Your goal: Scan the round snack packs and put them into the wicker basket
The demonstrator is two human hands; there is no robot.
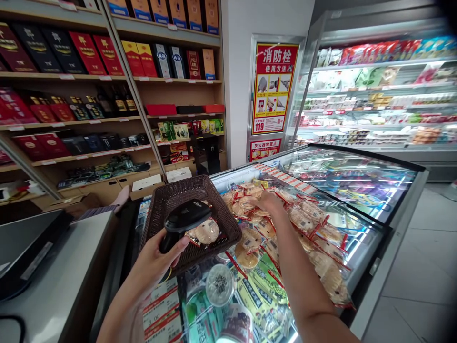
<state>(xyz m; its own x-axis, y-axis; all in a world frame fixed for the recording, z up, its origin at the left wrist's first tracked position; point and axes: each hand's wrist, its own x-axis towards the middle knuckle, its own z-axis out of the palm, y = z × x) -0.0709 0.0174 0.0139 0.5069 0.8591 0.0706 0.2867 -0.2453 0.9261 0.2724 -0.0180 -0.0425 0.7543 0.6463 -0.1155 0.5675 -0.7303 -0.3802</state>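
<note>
My left hand [157, 259] is closed around the handle of a black barcode scanner [187, 216], held over a dark brown woven basket [200, 188]. Below the scanner head, a clear packet of round flat pastries [207, 231] lies in the basket. My right hand [268, 202] reaches into a loose pile of similar red-edged packets [307, 214] on the freezer's glass top. Its fingers are closed at the edge of one packet [243, 206] at the far left of the pile; the fingertips are partly hidden.
Under the glass, the chest freezer [378, 257] holds green packs [262, 286] and a round lidded tub [220, 285]. A counter [67, 271] with a black device [32, 252] stands left. Behind are shelves of boxes [85, 52] and a lit refrigerated display [371, 105].
</note>
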